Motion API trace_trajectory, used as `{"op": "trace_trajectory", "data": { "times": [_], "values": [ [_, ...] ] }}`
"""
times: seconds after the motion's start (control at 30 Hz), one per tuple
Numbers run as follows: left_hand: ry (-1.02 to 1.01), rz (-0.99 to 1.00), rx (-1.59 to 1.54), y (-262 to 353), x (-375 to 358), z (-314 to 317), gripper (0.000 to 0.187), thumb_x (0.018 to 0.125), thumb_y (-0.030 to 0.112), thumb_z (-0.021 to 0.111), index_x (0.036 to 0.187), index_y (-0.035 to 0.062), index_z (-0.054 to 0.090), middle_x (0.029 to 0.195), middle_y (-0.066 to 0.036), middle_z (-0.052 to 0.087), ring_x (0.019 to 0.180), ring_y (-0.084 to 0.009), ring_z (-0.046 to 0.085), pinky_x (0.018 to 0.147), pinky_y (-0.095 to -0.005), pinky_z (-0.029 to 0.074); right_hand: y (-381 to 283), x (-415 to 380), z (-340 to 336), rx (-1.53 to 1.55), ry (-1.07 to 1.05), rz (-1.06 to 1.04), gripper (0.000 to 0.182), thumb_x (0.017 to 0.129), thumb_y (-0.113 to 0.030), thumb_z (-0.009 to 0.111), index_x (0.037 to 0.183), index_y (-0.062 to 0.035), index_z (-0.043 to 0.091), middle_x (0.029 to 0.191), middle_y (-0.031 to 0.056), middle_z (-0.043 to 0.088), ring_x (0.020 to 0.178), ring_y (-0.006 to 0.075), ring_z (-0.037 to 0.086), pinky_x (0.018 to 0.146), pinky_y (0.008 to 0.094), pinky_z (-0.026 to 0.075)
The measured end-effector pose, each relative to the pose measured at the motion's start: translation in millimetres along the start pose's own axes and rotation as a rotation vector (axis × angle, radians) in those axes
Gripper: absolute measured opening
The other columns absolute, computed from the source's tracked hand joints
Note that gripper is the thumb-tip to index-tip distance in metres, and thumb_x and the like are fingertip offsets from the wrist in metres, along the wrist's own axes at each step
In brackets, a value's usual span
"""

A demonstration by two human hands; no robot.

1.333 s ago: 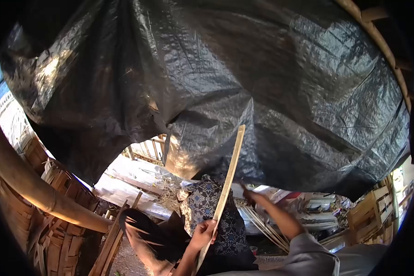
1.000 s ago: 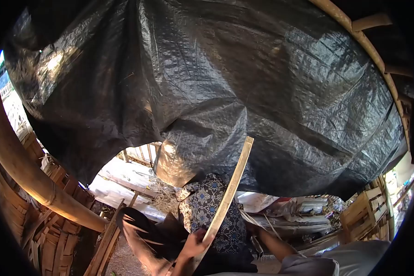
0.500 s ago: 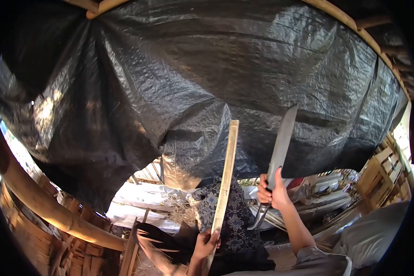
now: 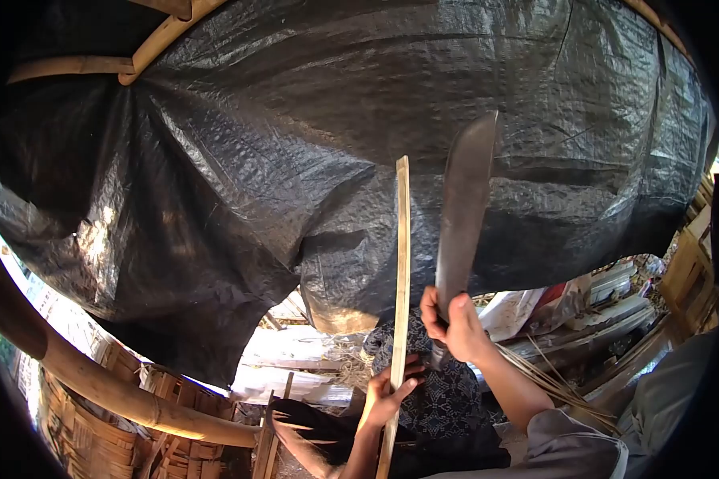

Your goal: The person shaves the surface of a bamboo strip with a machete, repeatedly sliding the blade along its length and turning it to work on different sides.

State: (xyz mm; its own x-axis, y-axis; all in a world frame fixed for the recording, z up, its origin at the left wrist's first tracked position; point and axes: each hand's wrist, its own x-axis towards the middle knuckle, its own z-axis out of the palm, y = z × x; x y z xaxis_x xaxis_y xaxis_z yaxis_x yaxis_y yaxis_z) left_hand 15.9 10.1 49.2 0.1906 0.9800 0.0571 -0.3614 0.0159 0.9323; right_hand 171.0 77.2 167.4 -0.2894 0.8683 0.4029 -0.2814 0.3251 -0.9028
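My left hand (image 4: 385, 399) is closed around the lower part of a long, pale bamboo strip (image 4: 403, 255), which stands nearly upright. In my right hand (image 4: 459, 329) is a machete (image 4: 465, 207), gripped low with the thumb along the base of its blade. The broad, dark blade points up, beside the strip on its right and apart from it. Below both hands lies dark patterned cloth (image 4: 441, 399) over my lap. My right hand covers much of the machete's handle.
A black tarp (image 4: 311, 152) hangs across the space ahead. A thick bamboo pole (image 4: 136, 403) curves along the lower left, near woven bamboo panels (image 4: 84, 431). Thin bamboo strips (image 4: 563, 391) lie at the lower right, and a wooden crate (image 4: 687, 271) stands at the far right.
Both hands have risen, lifting the bamboo strip and machete higher. The machete has turned to show more of its flat face and has come closer to the strip. The view has shifted as well.
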Motion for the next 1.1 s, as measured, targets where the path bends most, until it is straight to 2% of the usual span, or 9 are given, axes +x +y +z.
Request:
{"op": "trace_trajectory", "data": {
  "times": [0.1,0.17,0.33,0.5,0.63,0.73,0.77,0.97,1.1],
  "values": [
    [0.032,0.009,0.111,-5.7,16.7,0.3,0.033,0.081,-0.001,0.063,0.112,-0.0062,0.054,0.105,-0.01,0.061,0.096,-0.0145,0.058,0.084,-0.0267,0.047,17.3,7.6,11.0,-0.06,0.024,-0.104,0.067,0.086,-0.066,0.028,0.075,-0.0015,0.045,0.057,0.0004,0.042,0.049,0.0075,0.042,0.044,0.0236,0.033],
    [0.104,0.044,0.15,-11.0,25.3,4.3,0.025,0.078,0.004,0.069,0.1,-0.0049,0.059,0.089,-0.002,0.062,0.079,-0.0057,0.055,0.069,-0.0201,0.045,20.5,7.8,10.7,-0.09,0.015,-0.21,0.064,0.09,-0.059,0.031,0.092,0.0016,0.052,0.064,0.0054,0.053,0.052,0.0105,0.05,0.05,0.0251,0.041],
    [0.154,0.101,0.196,-24.6,30.1,-1.2,0.019,0.077,0.008,0.072,0.089,-0.0027,0.061,0.075,0.003,0.057,0.065,-0.0025,0.046,0.055,-0.0198,0.037,62.1,-7.8,14.9,-0.185,0.238,-0.257,0.037,0.089,-0.034,0.052,0.101,0.0009,0.051,0.072,0.0063,0.059,0.06,0.0099,0.054,0.055,0.0255,0.044],
    [0.159,0.145,0.375,-28.3,26.4,-9.9,0.02,0.076,0.007,0.072,0.091,-0.0021,0.062,0.071,0.005,0.053,0.059,-0.0002,0.043,0.047,-0.0187,0.033,123.2,-40.7,2.1,-0.339,0.291,-0.205,0.028,0.071,-0.022,0.074,0.078,-0.0013,0.056,0.069,0.0053,0.057,0.06,0.0128,0.054,0.054,0.0269,0.042],
    [0.09,0.223,0.212,-36.0,24.8,-9.5,0.028,0.077,0.001,0.069,0.102,-0.0062,0.059,0.095,-0.004,0.056,0.078,-0.0066,0.055,0.057,-0.0192,0.045,119.8,-43.3,3.6,-0.294,0.239,-0.208,0.018,0.074,-0.009,0.072,0.071,-0.0021,0.055,0.058,0.0021,0.055,0.051,0.0079,0.052,0.047,0.0243,0.04],
    [0.109,0.022,0.025,-21.2,12.9,-5.0,0.032,0.079,-0.002,0.065,0.109,-0.0071,0.054,0.1,-0.007,0.056,0.087,-0.0146,0.06,0.072,-0.0264,0.056,108.6,-42.0,0.5,-0.189,0.188,-0.009,0.02,0.075,-0.009,0.072,0.069,-0.0023,0.054,0.054,-0.0007,0.054,0.048,0.0064,0.051,0.045,0.0229,0.039],
    [0.135,0.016,0.048,-25.0,8.3,-10.6,0.031,0.079,-0.001,0.066,0.106,-0.0089,0.054,0.096,-0.009,0.058,0.08,-0.0141,0.062,0.067,-0.0251,0.056,83.6,-38.6,4.1,-0.151,0.179,0.134,0.021,0.075,-0.011,0.072,0.069,-0.0029,0.054,0.054,-0.0023,0.054,0.048,0.0048,0.049,0.044,0.0222,0.038],
    [0.273,-0.054,0.024,5.2,-10.0,-41.5,0.024,0.083,0.005,0.064,0.099,-0.0095,0.055,0.078,-0.009,0.061,0.062,-0.014,0.063,0.057,-0.0244,0.055,71.2,-27.1,-21.8,-0.561,0.143,-0.031,0.022,0.076,-0.013,0.073,0.075,-0.0031,0.054,0.057,-0.0038,0.052,0.051,0.0016,0.043,0.045,0.0206,0.034],
    [0.322,-0.004,0.019,2.5,-7.8,-61.2,0.02,0.082,0.005,0.064,0.094,-0.0084,0.056,0.074,-0.007,0.061,0.058,-0.0123,0.062,0.05,-0.0225,0.051,72.6,-11.0,-20.3,-0.291,0.162,0.13,0.023,0.079,-0.01,0.069,0.066,-0.0057,0.05,0.049,-0.0028,0.049,0.039,0.0042,0.044,0.037,0.0214,0.033]
  ]
}}
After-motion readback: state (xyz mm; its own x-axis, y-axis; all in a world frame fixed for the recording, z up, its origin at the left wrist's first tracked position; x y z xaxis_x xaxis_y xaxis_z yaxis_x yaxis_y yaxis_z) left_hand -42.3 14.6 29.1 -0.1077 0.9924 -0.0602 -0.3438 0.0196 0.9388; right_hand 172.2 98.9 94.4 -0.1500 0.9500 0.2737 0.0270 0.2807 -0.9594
